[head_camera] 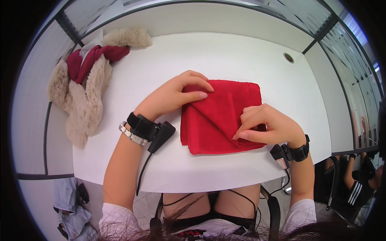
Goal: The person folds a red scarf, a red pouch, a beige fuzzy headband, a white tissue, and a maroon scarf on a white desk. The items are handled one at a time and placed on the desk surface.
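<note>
A red cloth, folded into a rough square with a diagonal crease across its top layer, lies on the white desk. My left hand rests at its upper left corner, thumb and fingers on the fabric. At the lower right side, my right hand has its thumb and index fingertip close together at the cloth's top layer; whether fabric is pinched between them cannot be made out. Each wrist wears a black strap with a small cabled device.
At the desk's left back lies a beige furry garment with dark red cloth on it. A cable grommet sits at the back right. Partition panels border the desk. Another person is beyond the right partition.
</note>
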The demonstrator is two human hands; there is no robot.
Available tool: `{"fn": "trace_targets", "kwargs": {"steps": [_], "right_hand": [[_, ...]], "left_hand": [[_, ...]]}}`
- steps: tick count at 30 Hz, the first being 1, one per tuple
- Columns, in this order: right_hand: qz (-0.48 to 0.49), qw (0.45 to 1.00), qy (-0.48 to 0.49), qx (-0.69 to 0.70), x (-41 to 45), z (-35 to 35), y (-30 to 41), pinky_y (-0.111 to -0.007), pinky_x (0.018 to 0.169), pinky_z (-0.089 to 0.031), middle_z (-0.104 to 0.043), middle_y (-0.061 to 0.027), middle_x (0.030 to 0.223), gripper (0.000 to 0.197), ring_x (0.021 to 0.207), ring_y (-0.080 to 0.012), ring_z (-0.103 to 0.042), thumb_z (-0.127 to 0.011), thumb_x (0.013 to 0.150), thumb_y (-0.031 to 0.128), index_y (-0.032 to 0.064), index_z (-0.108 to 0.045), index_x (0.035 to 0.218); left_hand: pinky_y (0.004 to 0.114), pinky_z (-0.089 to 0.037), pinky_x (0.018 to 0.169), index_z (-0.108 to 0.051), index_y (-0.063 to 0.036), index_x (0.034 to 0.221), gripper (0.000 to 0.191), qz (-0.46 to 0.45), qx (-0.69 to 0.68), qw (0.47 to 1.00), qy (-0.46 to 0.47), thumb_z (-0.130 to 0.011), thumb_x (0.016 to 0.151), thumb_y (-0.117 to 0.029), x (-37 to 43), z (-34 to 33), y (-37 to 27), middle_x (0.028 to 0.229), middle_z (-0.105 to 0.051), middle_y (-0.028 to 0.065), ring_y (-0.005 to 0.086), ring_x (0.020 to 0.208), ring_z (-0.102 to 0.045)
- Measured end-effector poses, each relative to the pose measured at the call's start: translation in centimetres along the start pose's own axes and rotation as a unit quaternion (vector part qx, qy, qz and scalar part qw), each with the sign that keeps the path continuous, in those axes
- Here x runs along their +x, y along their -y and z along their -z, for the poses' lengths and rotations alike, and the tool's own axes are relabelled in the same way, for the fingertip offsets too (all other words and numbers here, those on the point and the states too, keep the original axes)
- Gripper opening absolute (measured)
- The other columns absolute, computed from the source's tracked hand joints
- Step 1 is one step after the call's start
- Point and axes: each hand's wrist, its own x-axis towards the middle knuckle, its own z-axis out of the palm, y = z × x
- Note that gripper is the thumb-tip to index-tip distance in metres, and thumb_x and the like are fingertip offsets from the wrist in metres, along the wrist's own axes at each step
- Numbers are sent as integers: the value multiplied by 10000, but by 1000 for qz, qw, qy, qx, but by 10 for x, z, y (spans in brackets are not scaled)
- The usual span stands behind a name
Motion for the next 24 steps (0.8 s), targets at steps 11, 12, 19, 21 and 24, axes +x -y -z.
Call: {"fn": "trace_targets", "kwargs": {"steps": [11, 12, 19, 21, 24], "right_hand": [[8, 1000, -13, -3, -3, 0, -2, -308, 585, -407, -589, -48, 637, 135, 620, -176, -494, -670, 881, 128, 26, -759, 886], [17, 1000, -14, -16, -2, 0, -2, -302, 569, -416, -593, -47, 635, 134, 635, -168, -510, -679, 879, 132, 16, -748, 878], [-11, 1000, -9, 11, -4, -2, -5, -292, 551, -404, -581, -40, 627, 135, 628, -151, -498, -686, 879, 137, 15, -744, 872], [-20, 1000, -5, 11, -4, -1, -3, -301, 586, -401, -618, -39, 676, 116, 637, -173, -489, -672, 872, 111, 39, -762, 886], [-38, 999, -31, 10, -5, 0, 1, -285, 581, -398, -633, -40, 691, 116, 621, -160, -504, -660, 879, 113, 35, -740, 848]], "left_hand": [[322, -388, 1073, -666, -78, 1152, 223, 20, -59, 998, 18, -640, 931, -97, -2, 2, 0, 1307, -570, 56, 194, 1237, -504], [319, -390, 1071, -665, -84, 1158, 230, -4, -42, 999, 24, -646, 930, -107, 0, 5, 2, 1310, -570, 59, 193, 1234, -504], [356, -378, 1088, -658, -108, 1199, 374, -5, 26, 998, 57, -755, 845, -180, -5, 6, 1, 1406, -491, 80, 240, 1272, -475], [362, -350, 1110, -663, -101, 1150, 368, -2, 16, 997, 73, -784, 814, -191, -4, 10, 3, 1423, -464, 79, 249, 1301, -442], [357, -315, 1129, -643, -65, 986, 236, 16, 35, 994, 101, -776, 829, -180, -2, 11, 7, 1440, -430, 70, 250, 1330, -405]]}}
